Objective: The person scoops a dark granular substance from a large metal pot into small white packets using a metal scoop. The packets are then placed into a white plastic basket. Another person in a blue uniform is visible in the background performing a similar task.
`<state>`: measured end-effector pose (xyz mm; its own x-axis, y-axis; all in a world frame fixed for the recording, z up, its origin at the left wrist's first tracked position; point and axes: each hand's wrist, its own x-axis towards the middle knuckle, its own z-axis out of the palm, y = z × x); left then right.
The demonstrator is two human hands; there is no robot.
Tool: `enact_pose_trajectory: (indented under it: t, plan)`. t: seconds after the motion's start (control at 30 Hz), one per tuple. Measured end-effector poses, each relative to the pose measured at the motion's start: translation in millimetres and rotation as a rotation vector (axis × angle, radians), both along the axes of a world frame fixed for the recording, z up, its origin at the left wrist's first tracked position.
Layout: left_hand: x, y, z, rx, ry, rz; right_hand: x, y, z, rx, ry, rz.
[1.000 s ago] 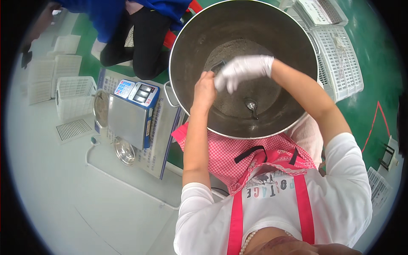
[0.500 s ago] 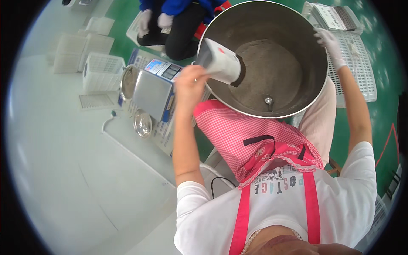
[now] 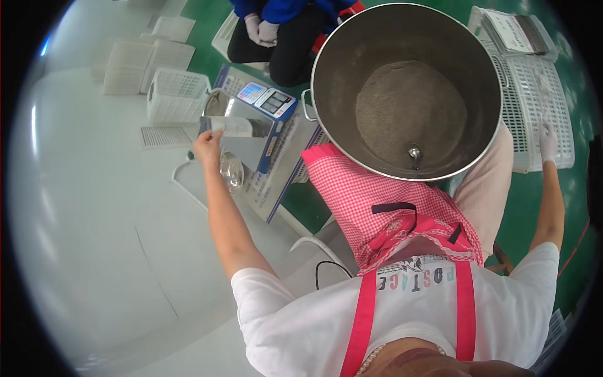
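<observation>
My bare left hand (image 3: 207,148) pinches one end of a pouch (image 3: 233,127), pale in the middle with dark powder toward its far end. The pouch lies flat over the plate of a blue-and-white digital scale (image 3: 269,100). At the right, my gloved right hand (image 3: 548,143) is over a white perforated crate (image 3: 559,125), close to some pale, crumpled bags (image 3: 541,85). Its fingers are too small and blurred to read. Against my lap leans a large steel pot (image 3: 339,75) with grey-brown powder (image 3: 408,107) and a metal scoop (image 3: 414,154) in it.
Metal bowls (image 3: 232,173) stand beside the scale on the white table. A white basket (image 3: 179,94) and clear bins (image 3: 166,60) are farther left. Across from me sits a person in blue (image 3: 286,12) with gloved hands together. Packed sheets (image 3: 515,32) lie in the far-right crate.
My left hand has carried the pouch from the pot's mouth left to the scale, laying it flatter. My right hand has let go of the pot's rim and moved right, over the crate.
</observation>
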<state>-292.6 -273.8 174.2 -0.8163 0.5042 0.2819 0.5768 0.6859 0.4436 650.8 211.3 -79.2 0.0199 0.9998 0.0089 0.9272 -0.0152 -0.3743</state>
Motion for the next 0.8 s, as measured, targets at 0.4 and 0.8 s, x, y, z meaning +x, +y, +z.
enact_pose_trajectory:
  t: [0.4,0.8]
  plan:
    - [170.7,87.2,-7.2,0.134,0.456,-0.447,14.9,-4.1,-27.7,-0.030,-0.036,0.017]
    - [327.2,139.1,-126.9,-0.272,0.049,-0.907,-30.9,-43.5,-15.0,0.290,-0.368,0.190]
